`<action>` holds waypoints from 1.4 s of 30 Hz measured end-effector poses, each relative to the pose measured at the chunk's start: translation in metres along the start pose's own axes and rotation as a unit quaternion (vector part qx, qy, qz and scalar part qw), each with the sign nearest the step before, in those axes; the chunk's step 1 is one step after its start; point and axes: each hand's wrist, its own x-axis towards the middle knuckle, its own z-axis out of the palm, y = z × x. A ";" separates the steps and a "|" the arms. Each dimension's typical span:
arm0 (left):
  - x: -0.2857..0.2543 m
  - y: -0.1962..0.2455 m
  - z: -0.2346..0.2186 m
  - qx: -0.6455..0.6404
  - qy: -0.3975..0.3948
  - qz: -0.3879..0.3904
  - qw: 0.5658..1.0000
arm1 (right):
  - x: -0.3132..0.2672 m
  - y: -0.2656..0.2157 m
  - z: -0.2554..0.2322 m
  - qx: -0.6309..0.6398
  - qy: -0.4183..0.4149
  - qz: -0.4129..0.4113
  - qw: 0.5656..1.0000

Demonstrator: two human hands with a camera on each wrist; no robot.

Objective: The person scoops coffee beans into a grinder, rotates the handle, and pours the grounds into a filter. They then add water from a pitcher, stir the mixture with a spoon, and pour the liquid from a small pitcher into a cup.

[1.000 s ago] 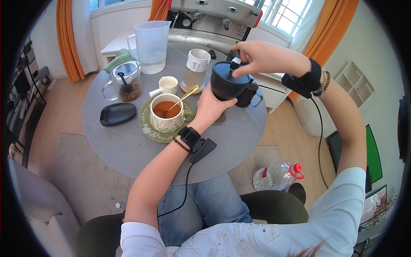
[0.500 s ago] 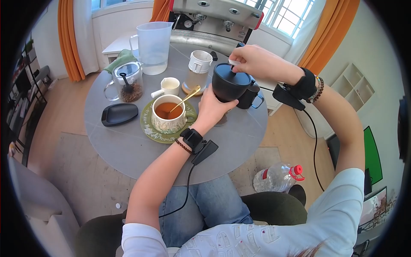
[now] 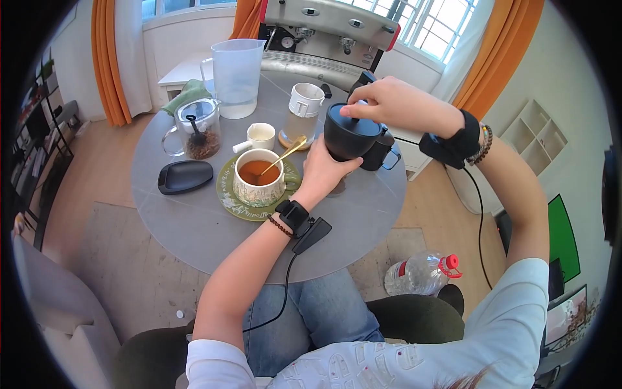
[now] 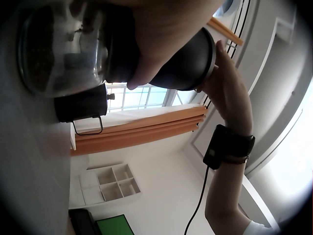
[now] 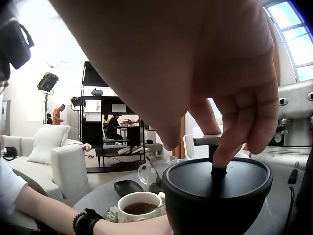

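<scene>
A black bowl-topped grinder [image 3: 350,139] stands upright at the right of the round table. The left hand [image 3: 322,170] grips it below the bowl; in the left wrist view its fingers wrap the dark neck above a glass jar [image 4: 73,54]. Over the lid [image 5: 244,177], the right hand [image 3: 405,107] has its fingers curled round the crank [image 5: 208,140], largely hiding it. Left of the left hand, a cup [image 3: 256,193] of reddish-brown liquid with a gold spoon [image 3: 285,154] sits on a green saucer [image 3: 227,194].
Behind the cup are a small white pourer [image 3: 261,137], a glass with a white dripper [image 3: 306,100] and a pitcher [image 3: 236,81]. A lidded glass pot [image 3: 201,129] and black dish [image 3: 186,177] stand left. A black jug [image 3: 377,154] is beside the grinder.
The right hand has moved round over the lid, from its far right side towards its left, with the crank. The left hand keeps its grip. The head view has tilted slightly up.
</scene>
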 end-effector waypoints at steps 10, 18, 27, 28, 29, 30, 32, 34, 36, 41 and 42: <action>0.000 -0.002 0.001 0.022 0.007 -0.003 1.000 | 0.002 0.005 0.000 -0.039 -0.039 -0.042 0.998; -0.001 0.001 -0.002 0.005 -0.004 -0.006 1.000 | -0.001 0.016 -0.004 0.019 -0.030 -0.111 0.993; -0.002 0.002 -0.001 0.008 0.000 -0.001 1.000 | 0.002 0.014 -0.018 -0.033 -0.043 -0.063 0.997; -0.002 0.003 -0.002 0.006 0.000 -0.002 1.000 | 0.002 0.015 -0.016 -0.036 -0.032 -0.085 0.995; -0.002 0.004 -0.002 0.004 0.000 -0.003 1.000 | 0.002 0.016 -0.013 -0.040 -0.021 -0.108 0.993; -0.002 0.004 -0.002 0.002 -0.002 -0.006 1.000 | 0.002 0.017 -0.011 -0.043 -0.009 -0.130 0.991; -0.002 0.004 -0.002 -0.001 -0.005 -0.013 1.000 | 0.002 0.018 -0.009 -0.058 0.011 -0.156 0.986; -0.002 0.004 -0.002 -0.003 -0.003 -0.006 1.000 | 0.002 0.017 -0.009 -0.074 0.015 -0.179 0.981; -0.002 0.004 -0.001 -0.004 -0.004 -0.004 1.000 | 0.003 0.015 -0.009 -0.091 0.002 -0.200 0.975; -0.002 0.004 -0.001 -0.006 -0.001 -0.004 1.000 | -0.001 0.008 -0.007 -0.212 0.039 -0.290 0.932; -0.002 0.004 -0.001 -0.004 0.000 -0.003 1.000 | 0.000 0.011 -0.006 -0.212 0.048 -0.301 0.929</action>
